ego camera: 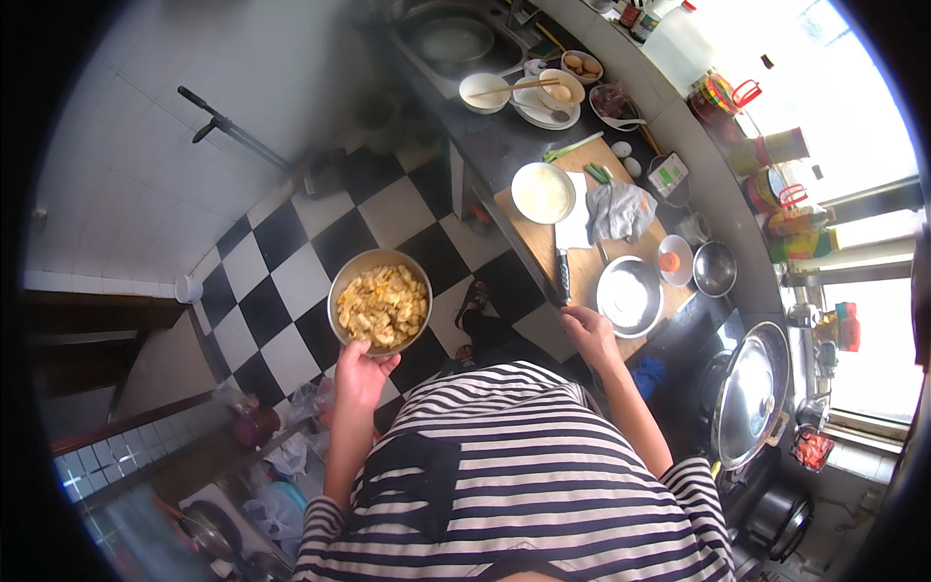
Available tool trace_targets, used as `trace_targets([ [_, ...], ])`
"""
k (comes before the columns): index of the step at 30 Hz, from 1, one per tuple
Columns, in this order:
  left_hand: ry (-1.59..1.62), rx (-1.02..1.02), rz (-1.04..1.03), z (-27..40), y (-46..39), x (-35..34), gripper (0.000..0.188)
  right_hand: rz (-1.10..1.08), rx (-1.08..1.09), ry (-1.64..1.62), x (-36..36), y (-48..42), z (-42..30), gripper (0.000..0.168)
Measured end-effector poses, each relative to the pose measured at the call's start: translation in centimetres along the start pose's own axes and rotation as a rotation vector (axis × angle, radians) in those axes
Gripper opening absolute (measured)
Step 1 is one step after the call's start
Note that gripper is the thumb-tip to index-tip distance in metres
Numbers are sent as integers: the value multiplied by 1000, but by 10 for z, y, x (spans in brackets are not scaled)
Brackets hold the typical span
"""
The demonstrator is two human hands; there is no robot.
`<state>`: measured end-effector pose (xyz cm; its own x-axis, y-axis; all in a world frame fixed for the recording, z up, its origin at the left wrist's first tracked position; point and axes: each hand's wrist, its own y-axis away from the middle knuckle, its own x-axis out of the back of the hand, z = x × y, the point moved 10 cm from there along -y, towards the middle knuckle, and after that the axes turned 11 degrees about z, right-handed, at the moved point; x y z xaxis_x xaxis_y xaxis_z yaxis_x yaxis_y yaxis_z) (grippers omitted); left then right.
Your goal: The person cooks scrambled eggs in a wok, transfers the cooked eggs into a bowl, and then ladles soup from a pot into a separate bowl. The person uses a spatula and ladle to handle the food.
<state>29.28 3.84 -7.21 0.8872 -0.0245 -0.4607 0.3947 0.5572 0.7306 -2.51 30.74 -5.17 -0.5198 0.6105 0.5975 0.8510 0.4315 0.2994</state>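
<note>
My left hand grips the near rim of a round metal bowl, held over the floor away from the counter. Yellowish-brown cooked chunks of food fill much of the bowl. My right hand is at the counter's front edge, fingers bent, just short of the black handle of a kitchen knife; whether it touches anything is hard to see. The knife lies on a wooden cutting board, its blade pale and flat. Beside it are a steel pan and a white bowl with pale contents.
A grey cloth and cut green onion lie on the board. Behind are stacked dishes, loose eggs and a phone. A large pot lid leans at right. Plastic bags crowd the lower left.
</note>
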Motion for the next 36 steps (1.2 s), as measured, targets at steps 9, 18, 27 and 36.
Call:
trace_targets([
  [9, 8, -71, 108, 74, -48, -21, 45, -337, -95, -122, -90, -103, -42, 34],
  [18, -9, -107, 24, 134, -91, -119, 49, -302, -205, -768, -106, -223, -154, 34],
  [27, -173, -46, -124, 165, -150, -170, 52, -393, -231, -634, -128, -227, -185, 29],
  [36, -456, 123, -309, 177, -224, -228, 52, 11, -686, -657, -132, -117, -38, 27],
])
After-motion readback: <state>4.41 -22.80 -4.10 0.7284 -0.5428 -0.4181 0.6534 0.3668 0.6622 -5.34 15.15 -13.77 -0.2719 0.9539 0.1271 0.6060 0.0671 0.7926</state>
